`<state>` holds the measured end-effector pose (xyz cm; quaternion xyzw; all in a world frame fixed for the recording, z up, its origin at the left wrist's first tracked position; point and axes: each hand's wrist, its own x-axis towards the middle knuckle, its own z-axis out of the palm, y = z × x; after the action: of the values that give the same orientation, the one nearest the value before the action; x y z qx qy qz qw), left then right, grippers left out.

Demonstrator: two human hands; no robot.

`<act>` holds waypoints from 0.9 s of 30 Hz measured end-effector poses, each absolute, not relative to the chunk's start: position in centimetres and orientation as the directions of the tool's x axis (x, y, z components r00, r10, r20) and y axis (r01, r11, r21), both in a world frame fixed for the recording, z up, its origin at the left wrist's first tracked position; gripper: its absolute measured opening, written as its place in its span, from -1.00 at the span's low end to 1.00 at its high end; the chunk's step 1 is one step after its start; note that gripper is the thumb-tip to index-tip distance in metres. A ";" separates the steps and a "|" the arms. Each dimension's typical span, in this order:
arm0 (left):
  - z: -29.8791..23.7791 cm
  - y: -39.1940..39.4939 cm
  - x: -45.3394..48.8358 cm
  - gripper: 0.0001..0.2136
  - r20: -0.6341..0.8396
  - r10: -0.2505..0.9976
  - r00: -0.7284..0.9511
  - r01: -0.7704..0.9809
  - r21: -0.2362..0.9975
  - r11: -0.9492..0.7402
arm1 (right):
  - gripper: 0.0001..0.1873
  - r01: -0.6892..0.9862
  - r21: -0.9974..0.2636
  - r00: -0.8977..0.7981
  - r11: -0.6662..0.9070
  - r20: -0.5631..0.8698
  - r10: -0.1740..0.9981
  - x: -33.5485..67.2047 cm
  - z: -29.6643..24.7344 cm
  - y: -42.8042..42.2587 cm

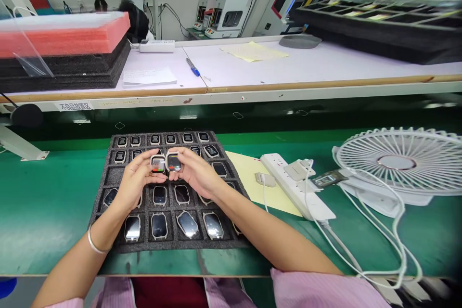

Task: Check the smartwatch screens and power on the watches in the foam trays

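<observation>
Two smartwatch bodies without straps are held side by side above a dark foam tray (144,246). My left hand (139,176) is closed on one smartwatch (158,164), gripping its edges between thumb and fingers. In my right hand (195,171) is the other smartwatch (174,162), pinched at its right side. Both screens are lit, with small red and green patches low on them. Below, the tray's pockets hold several more watch bodies: dark-screened ones such as the near watch (159,225), and lit ones with white text such as the far watch (171,139).
Right of the tray lie a yellow sheet (249,178), a white power strip (296,186) with plugs and cables, and a white fan (397,161). A raised shelf (224,77) runs across the back, bearing red foam (90,36), a blue pen (193,67) and stacked black trays (382,33).
</observation>
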<state>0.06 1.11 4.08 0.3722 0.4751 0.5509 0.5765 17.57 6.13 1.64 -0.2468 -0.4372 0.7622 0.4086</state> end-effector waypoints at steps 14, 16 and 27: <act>19.1 5.6 -0.3 -0.52 0.417 0.908 -0.043 -0.225 0.882 -0.415 | -0.79 -0.492 -0.844 -0.476 0.212 0.465 0.747 16.7 18.3 11.3; 20.3 6.4 -0.3 -0.48 0.474 0.880 -0.028 -0.228 0.854 -0.468 | -0.82 -0.502 -0.828 -0.458 0.250 0.499 0.736 16.6 20.0 11.9; 24.2 8.1 0.4 -0.44 0.731 0.677 -0.083 -0.131 0.666 -0.735 | -0.49 -0.435 -0.735 -0.472 0.520 0.678 0.563 17.4 25.5 11.8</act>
<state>0.42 8.14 24.17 0.6128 0.2229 0.7013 0.2881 17.45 11.76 25.48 -0.0456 -0.7059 0.4875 0.5119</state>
